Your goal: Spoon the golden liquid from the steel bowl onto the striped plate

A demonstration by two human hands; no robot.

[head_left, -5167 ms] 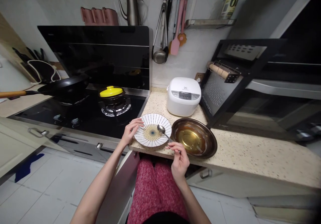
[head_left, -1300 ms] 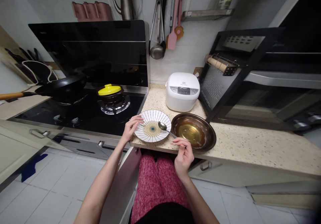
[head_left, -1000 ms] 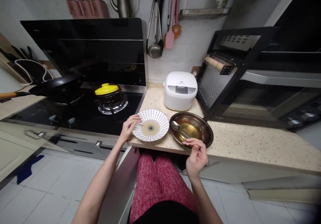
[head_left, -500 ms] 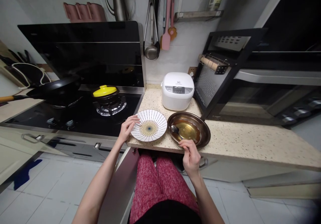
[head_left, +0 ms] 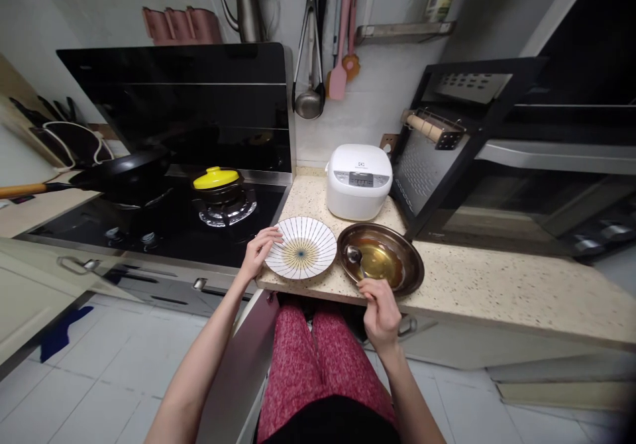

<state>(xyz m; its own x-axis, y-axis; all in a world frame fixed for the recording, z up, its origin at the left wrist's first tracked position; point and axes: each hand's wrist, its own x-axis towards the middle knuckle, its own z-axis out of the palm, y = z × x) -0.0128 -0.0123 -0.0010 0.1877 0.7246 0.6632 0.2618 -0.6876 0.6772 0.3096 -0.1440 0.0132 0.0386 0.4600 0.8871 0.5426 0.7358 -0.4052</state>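
A white plate (head_left: 318, 240) with dark lines fanning out from its centre stands at the counter's front edge; pale yellowish liquid seems to lie in its middle. My left hand (head_left: 259, 250) grips its left rim, fingers over the edge. Just right of the plate is a wide metal bowl (head_left: 415, 258) holding yellowish-brown liquid. My right hand (head_left: 381, 311) is closed round the handle of a metal spoon (head_left: 354, 254), whose head is over the left part of the bowl.
Behind the plate and bowl stands a white rice cooker (head_left: 358, 185). Left is a gas hob with a yellow-lidded pot (head_left: 216, 179) and a black wok (head_left: 124, 172). A black rack (head_left: 422, 159) and an oven (head_left: 536, 199) stand right. An open cabinet door (head_left: 243, 358) is beside my legs.
The spoon's head has tilted and shifted slightly within the bowl, its hollow showing more brightly. My left hand stays on the plate. The whole view has shifted a little.
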